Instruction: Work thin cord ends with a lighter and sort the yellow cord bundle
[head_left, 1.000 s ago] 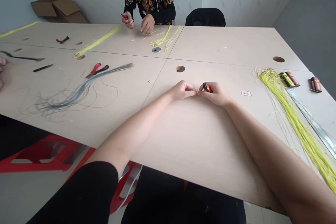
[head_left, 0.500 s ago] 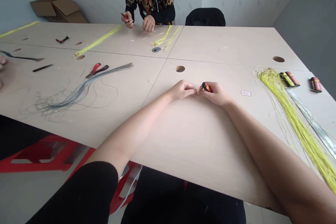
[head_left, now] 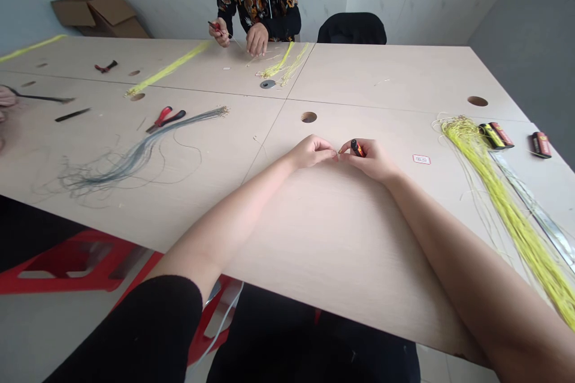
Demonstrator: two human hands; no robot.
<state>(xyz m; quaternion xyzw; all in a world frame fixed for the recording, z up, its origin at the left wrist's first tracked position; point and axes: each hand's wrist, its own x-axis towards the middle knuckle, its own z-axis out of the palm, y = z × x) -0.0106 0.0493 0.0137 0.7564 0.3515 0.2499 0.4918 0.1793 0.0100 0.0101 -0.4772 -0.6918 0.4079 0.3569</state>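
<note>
Nothing legible, red-bordered white label [head_left: 421, 159] too small to read, markings on black-and-red tube [head_left: 357, 148] and red packs [head_left: 541, 145] blurred

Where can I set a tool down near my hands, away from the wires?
Open tabletop lies nearest you, below the left hand and right hand, between the grey wire bundle and yellow wire bundle. The far right panel is also open. Crowded: the right edge around the yellow wire bundle, and the grey wire bundle beside the red-handled pliers.

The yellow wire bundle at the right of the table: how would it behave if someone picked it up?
Probably very floppy and light: the yellow wire bundle is made of thin strands lying in loose curves. It may also slip apart when lifted, since strands already stray from the bunch and no binding shows along its length.
</note>
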